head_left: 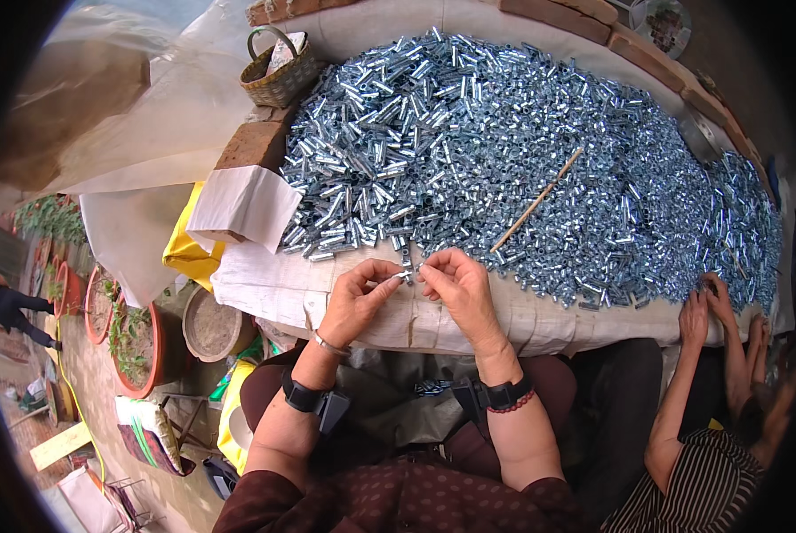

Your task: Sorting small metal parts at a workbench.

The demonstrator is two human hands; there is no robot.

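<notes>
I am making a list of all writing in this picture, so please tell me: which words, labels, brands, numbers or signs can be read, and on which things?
None can be read.
Metal pieces in the pile: too small to show any marking.
Packet in the wicker basket: too small to tell whether it has print.
White sheet: no writing visible.
Black wrist straps: no readable marks.

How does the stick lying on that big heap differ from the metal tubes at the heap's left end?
The stick is tan and dull, while the metal tubes are silvery blue and shiny. The stick is much longer than any one of the metal tubes. The stick lies singly on a slant, whereas the metal tubes are piled together, pointing many ways. Both are straight and narrow.
</notes>
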